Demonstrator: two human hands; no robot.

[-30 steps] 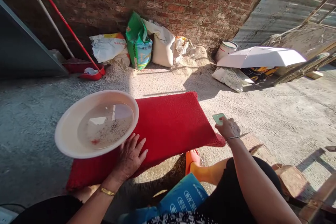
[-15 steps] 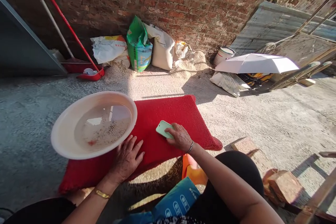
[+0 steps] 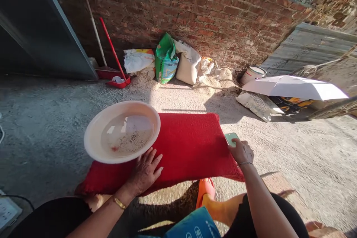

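Note:
My left hand [image 3: 146, 171] lies with its fingers apart on the red cloth [image 3: 189, 141], just under the near rim of a white basin [image 3: 93, 152]. Some of its fingertips come up against the basin. The basin holds water with dark specks and a small red spot in it. At the cloth's right edge, my right hand [image 3: 242, 152] is closed around a light green scrubbing brush [image 3: 232, 138], flat and rounded at the end. Its underside is hidden. The cloth covers a low, bench-like support, which I cannot see.
A blue printed bag [image 3: 195, 225] lies near my lap, beside an orange slipper [image 3: 205, 189]. Bricks [image 3: 281, 186] lie at the right. Along the brick wall stand a green sack [image 3: 166, 61], a beige sack [image 3: 188, 65], a red dustpan [image 3: 119, 83] and a bucket [image 3: 252, 74]. An umbrella [image 3: 295, 85] rests at right.
My right hand has moved the brush rightward from the middle of the cloth to its right edge. My left hand stays beside the basin. The whole view has shifted.

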